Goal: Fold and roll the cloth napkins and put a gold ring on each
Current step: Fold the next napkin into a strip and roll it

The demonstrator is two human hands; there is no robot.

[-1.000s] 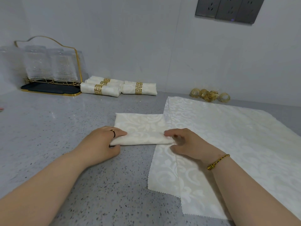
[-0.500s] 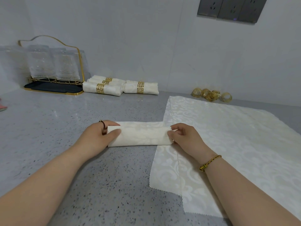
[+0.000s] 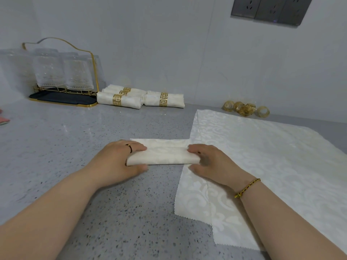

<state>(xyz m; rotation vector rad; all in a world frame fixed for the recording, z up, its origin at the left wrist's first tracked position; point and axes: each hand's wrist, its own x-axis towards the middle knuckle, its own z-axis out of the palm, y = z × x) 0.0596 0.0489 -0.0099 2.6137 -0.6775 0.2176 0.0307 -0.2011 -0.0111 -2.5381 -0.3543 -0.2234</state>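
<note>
1. The cream, patterned cloth napkin (image 3: 163,156) is seen partly rolled on the speckled grey desk (image 3: 75,147). Its long axis runs left to right between the 2 hands.
2. Its left end is held in the grip of the left hand (image 3: 120,162), with fingers curled over the roll. Its right end is pinched likewise by the right hand (image 3: 212,164).
3. The loose gold metal rings (image 3: 246,109) are found at the back of the desk, to the right. The right hand is therefore judged better placed to fetch 1.
</note>
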